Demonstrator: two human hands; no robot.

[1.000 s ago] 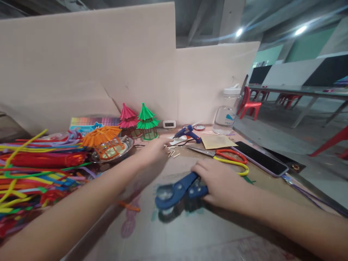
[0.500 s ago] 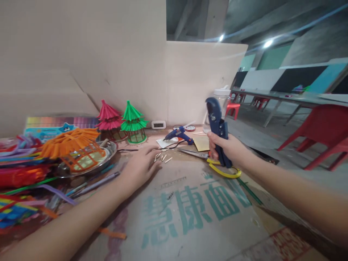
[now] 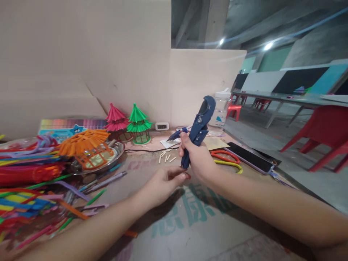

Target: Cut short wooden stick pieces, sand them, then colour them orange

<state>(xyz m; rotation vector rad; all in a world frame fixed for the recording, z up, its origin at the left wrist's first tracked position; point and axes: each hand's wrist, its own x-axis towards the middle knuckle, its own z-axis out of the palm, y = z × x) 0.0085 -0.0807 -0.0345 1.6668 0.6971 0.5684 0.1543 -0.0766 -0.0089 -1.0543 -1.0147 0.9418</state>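
**One blue hand tool (image 3: 201, 121) held tilted, head uppermost, over the work surface (image 3: 217, 235)**

The tool's handles are wrapped by the clenched fingers of the right hand (image 3: 201, 161); its hooked head is pointed up and slightly rightward, presumably so that the lower handle end can be reached from beneath. There the left hand (image 3: 164, 185) is curled, its thumb and fingers drawn nearly together; whether the handle is touched, or anything small is pinched, cannot be told.

Just beyond, short pale sticks (image 3: 167, 156) are scattered, seemingly within easy reach. A blue glue gun (image 3: 175, 135) is laid with its nozzle over white paper (image 3: 165, 144), probably so that drips are caught. On the right, scissors (image 3: 228, 157) and a phone (image 3: 250, 156) are placed apart from the hands, perhaps for elbow room. On the left, an orange-roofed model (image 3: 84, 145) is rested at a tilt in a silvery dish (image 3: 121, 154), beside heaped fuzzy stems (image 3: 27, 174).

Large green characters are printed on the work surface: 康 can be made out, its neighbours being partly covered or shaded. A blue logo is borne by the water bottle (image 3: 219, 110), but its lettering is too blurred to be read, as are the digits on the small white clock (image 3: 162, 126).
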